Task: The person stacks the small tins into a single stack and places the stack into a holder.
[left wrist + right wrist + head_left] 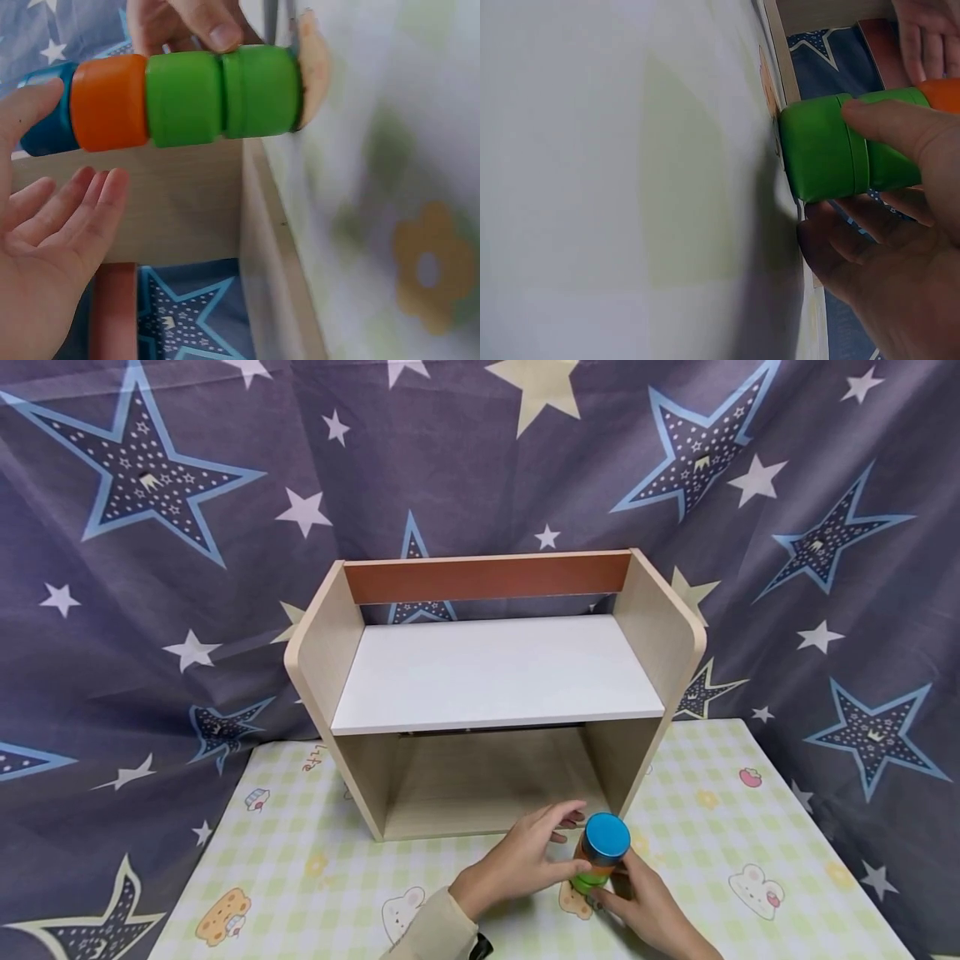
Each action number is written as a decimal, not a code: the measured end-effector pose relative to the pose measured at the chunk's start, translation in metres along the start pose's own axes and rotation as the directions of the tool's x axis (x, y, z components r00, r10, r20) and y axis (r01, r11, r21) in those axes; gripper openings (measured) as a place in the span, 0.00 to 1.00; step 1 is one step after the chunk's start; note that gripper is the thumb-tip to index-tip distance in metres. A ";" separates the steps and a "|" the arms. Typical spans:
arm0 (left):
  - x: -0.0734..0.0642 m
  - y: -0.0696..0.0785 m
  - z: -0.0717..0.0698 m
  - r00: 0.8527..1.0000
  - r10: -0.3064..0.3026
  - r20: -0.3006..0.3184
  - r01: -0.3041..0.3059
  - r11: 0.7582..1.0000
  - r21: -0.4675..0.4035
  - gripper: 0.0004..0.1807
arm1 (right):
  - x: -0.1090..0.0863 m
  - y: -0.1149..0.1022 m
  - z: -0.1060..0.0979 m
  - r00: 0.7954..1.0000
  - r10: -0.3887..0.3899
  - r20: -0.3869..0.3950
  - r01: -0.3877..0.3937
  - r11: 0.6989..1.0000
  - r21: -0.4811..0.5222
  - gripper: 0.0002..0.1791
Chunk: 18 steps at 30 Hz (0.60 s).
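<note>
A stack of round containers point(594, 875) stands upright on the table beside the shelf's front right corner. Its top piece is blue point(56, 105), with orange point(110, 103) below and two green ones point(262, 91) at the bottom. From the left, my left hand point(521, 860) lays its thumb against the blue piece, the other fingers spread and apart from the stack. My right hand point(651, 906) holds the lower green part loosely, thumb point(885, 124) across the near side and fingers point(847, 247) on the other side, their tips partly hidden.
A small wooden shelf unit point(495, 672) with a white board and a brown back rail stands behind the hands. A checked cloth point(300, 877) with cartoon prints covers the table. A dark star-patterned curtain point(465, 460) hangs behind and at both sides.
</note>
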State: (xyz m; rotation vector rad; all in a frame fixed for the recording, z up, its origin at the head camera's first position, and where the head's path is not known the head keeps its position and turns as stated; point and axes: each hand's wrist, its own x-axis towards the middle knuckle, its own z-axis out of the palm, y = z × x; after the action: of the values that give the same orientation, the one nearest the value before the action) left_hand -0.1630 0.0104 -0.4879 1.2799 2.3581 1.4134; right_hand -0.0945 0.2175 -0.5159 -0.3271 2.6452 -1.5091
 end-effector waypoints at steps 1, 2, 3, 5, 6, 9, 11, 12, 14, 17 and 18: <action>-0.002 -0.002 0.001 1.000 -0.007 0.001 0.007 1.000 -0.003 0.38 | 0.000 0.000 0.000 1.000 0.002 -0.002 -0.002 1.000 -0.005 0.32; -0.003 -0.004 0.003 1.000 -0.014 0.001 0.014 1.000 -0.006 0.38 | 0.000 0.000 0.000 1.000 0.004 -0.004 -0.004 1.000 -0.010 0.32; -0.005 -0.006 0.005 1.000 -0.020 0.000 0.020 1.000 -0.007 0.38 | 0.001 0.000 0.000 1.000 0.006 -0.004 -0.006 1.000 -0.011 0.32; -0.008 -0.010 0.008 1.000 -0.029 -0.005 0.029 1.000 -0.006 0.38 | 0.001 -0.001 0.000 1.000 0.012 -0.004 -0.012 1.000 -0.011 0.32; -0.009 -0.012 0.010 0.999 -0.032 -0.010 0.032 0.999 -0.004 0.38 | 0.001 -0.001 0.000 1.000 0.013 -0.004 -0.014 1.000 -0.011 0.32; -0.013 -0.018 0.016 0.999 -0.042 -0.020 0.042 0.999 0.005 0.38 | 0.001 -0.002 0.000 1.000 0.021 0.005 -0.021 1.000 -0.003 0.32; -0.016 -0.022 0.020 0.999 -0.045 -0.022 0.046 0.999 0.014 0.38 | 0.001 -0.002 0.000 1.000 0.024 0.012 -0.024 1.000 -0.002 0.32; -0.017 -0.024 0.022 0.999 -0.045 -0.022 0.045 0.999 0.019 0.38 | 0.001 -0.002 0.000 1.000 0.028 0.014 -0.028 1.000 0.000 0.32; -0.019 -0.027 0.025 0.999 -0.045 -0.018 0.045 0.999 0.020 0.39 | 0.001 -0.003 0.000 0.999 0.029 0.017 -0.029 1.000 0.003 0.32; -0.021 -0.032 0.030 0.999 -0.041 -0.018 0.042 0.999 0.022 0.39 | 0.001 -0.002 0.000 1.000 0.022 0.012 -0.021 1.000 -0.002 0.32; -0.021 -0.033 0.031 0.999 -0.041 -0.018 0.041 0.999 0.021 0.39 | 0.001 -0.002 0.000 1.000 0.020 0.010 -0.020 1.000 -0.002 0.32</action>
State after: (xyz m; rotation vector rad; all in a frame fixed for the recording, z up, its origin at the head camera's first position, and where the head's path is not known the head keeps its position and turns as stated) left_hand -0.1543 0.0095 -0.5375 1.2215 2.4028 1.3969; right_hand -0.0952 0.2162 -0.5144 -0.3065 2.6348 -1.4947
